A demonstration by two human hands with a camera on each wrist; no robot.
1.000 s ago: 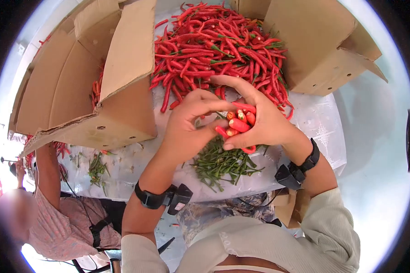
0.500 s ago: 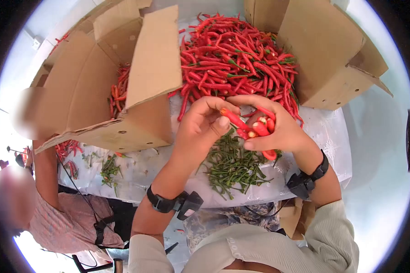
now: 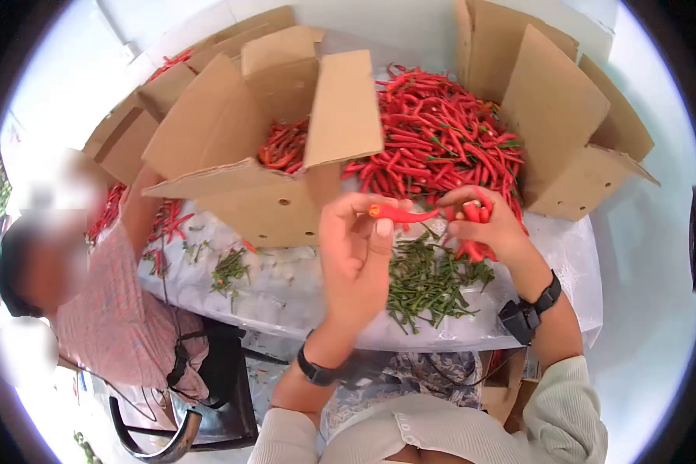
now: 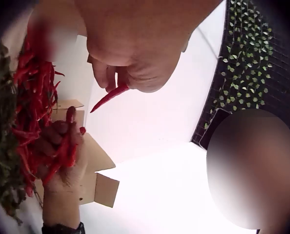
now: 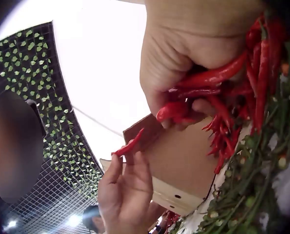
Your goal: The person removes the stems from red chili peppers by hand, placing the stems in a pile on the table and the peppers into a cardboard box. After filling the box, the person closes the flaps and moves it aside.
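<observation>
My left hand (image 3: 359, 232) pinches a single red chili (image 3: 400, 214) between thumb and fingers; the same chili (image 4: 110, 98) shows under the palm in the left wrist view. Just to its right, my right hand (image 3: 483, 224) grips a bunch of stemless red chilies (image 3: 472, 210), seen up close as a bunch of chilies (image 5: 210, 83) in the right wrist view. Both hands hover above a pile of green stems (image 3: 429, 282) on the white-covered table (image 3: 286, 298). Behind them lies a big heap of red chilies (image 3: 441, 139).
An open cardboard box (image 3: 263, 155) holding chilies stands at the left, another cardboard box (image 3: 564, 131) at the right. A second person (image 3: 93, 286) sits at the table's left end beside a smaller stem pile (image 3: 228, 267). A black chair (image 3: 209, 402) is below.
My left hand has drawn one chili out of the right hand's bunch and moved it left. The head view has tilted, showing more of the left box and the other person.
</observation>
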